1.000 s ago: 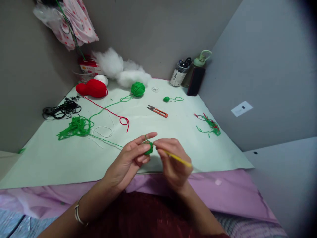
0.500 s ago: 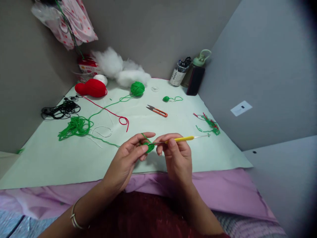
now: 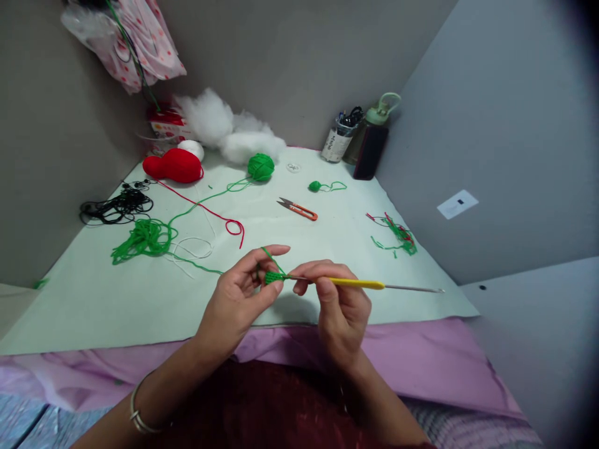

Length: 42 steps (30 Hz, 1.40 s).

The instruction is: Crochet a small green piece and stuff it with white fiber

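My left hand [image 3: 241,293] pinches a small green crochet piece [image 3: 274,278] between thumb and fingers, with green yarn looped over the raised index finger. My right hand [image 3: 334,299] grips a yellow-handled crochet hook [image 3: 358,283], whose tip is in the green piece and whose metal end points right. The working yarn [image 3: 196,265] trails left across the pale green table sheet [image 3: 93,293] to a loose green yarn pile [image 3: 143,240].
On the sheet lie orange thread snips [image 3: 298,209], a green yarn ball [image 3: 261,167], a small green piece [image 3: 314,186], a red crochet shape [image 3: 174,166], red yarn, black cord [image 3: 116,206], yarn scraps [image 3: 397,237] and white stuffing [image 3: 224,128]. A jar and bottle [image 3: 372,140] stand at the back corner.
My right hand swung the hook from pointing down-right to lying nearly level, pointing right. The left hand rose slightly with the green piece, its index finger lifting the yarn.
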Motion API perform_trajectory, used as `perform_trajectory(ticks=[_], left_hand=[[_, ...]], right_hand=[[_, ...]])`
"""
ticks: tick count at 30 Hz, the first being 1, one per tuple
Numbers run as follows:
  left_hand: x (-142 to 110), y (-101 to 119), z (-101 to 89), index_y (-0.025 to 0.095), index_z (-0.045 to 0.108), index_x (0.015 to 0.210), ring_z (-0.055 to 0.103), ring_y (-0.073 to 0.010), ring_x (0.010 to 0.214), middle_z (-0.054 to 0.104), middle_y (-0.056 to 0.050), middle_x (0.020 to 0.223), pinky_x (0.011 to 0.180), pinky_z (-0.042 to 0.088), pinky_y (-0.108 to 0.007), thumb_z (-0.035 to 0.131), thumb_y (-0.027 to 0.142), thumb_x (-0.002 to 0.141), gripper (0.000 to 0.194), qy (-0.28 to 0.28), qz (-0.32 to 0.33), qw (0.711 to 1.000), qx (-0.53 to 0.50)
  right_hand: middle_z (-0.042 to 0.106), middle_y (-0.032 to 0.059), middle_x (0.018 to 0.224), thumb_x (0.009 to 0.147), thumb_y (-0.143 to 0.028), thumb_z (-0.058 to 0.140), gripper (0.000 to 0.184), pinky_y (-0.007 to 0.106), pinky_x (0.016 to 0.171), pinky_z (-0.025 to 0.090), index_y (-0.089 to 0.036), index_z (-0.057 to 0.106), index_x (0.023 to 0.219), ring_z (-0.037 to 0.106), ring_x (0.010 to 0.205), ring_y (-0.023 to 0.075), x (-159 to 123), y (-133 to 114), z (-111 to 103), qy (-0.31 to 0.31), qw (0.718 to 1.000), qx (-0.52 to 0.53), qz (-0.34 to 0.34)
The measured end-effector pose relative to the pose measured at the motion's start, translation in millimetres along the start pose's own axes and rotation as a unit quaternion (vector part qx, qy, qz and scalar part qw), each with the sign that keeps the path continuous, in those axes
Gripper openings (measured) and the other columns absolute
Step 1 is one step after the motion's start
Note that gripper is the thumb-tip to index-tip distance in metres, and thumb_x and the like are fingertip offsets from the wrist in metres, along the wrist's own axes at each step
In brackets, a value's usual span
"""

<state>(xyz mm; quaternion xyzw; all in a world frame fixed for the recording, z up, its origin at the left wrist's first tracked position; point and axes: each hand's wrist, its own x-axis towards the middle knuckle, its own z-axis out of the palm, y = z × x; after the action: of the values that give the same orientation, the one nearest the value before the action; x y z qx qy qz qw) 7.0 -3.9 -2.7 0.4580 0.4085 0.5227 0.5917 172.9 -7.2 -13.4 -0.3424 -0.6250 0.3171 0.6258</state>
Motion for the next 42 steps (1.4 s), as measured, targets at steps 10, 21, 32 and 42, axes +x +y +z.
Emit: perform_trajectory(ticks=[10, 21, 32, 42], left_hand=[[1.1, 4.9, 6.0, 0.022, 0.076, 0.132, 0.039, -0.006, 0.057, 0.053, 0.004, 0.074, 0.053, 0.036, -0.017, 0.088, 0.027, 0.083, 0.051, -0.029, -0.113, 0.973, -0.199], [1.1, 9.4, 10.2, 0.028, 0.08, 0.125, 0.033, -0.0024, 0.055, 0.06, 0.0, 0.092, 0.046, 0.026, -0.015, 0.087, 0.022, 0.083, 0.043, -0.026, -0.102, 0.98, -0.168], [10.4, 7.0, 5.5, 0.015, 0.084, 0.109, 0.014, -0.0011, 0.05, 0.043, 0.007, 0.067, 0.048, 0.029, -0.013, 0.084, 0.016, 0.082, 0.027, -0.017, -0.151, 0.948, -0.281], [2.7, 3.9, 8.7, 0.024, 0.084, 0.114, 0.044, -0.0086, 0.066, 0.064, -0.004, 0.098, 0.06, 0.039, -0.022, 0.083, 0.024, 0.086, 0.028, 0.004, -0.074, 0.987, -0.142]], right_hand=[[0.078, 0.0064, 0.112, 0.099, -0.015, 0.066, 0.034, 0.035, 0.075, 0.064, -0.033, 0.073, 0.128, 0.075, 0.097, 0.0214, -5.7, 8.4, -1.8, -0.039, 0.933, -0.28, -0.223], [0.079, 0.0041, 0.096, 0.104, -0.021, 0.062, 0.018, 0.036, 0.074, 0.061, -0.027, 0.078, 0.107, 0.074, 0.088, 0.0199, 7.3, 5.7, 6.7, 0.006, 0.999, -0.033, -0.03], [0.076, 0.0035, 0.091, 0.103, -0.017, 0.06, 0.023, 0.035, 0.068, 0.059, -0.029, 0.078, 0.111, 0.07, 0.078, 0.0184, 2.0, 5.2, 2.2, 0.05, 0.995, -0.075, -0.047], [0.076, 0.0035, 0.087, 0.102, -0.036, 0.064, 0.02, 0.03, 0.065, 0.056, -0.022, 0.077, 0.097, 0.066, 0.069, 0.0144, 11.2, 9.1, 4.9, 0.036, 0.987, 0.102, 0.118]])
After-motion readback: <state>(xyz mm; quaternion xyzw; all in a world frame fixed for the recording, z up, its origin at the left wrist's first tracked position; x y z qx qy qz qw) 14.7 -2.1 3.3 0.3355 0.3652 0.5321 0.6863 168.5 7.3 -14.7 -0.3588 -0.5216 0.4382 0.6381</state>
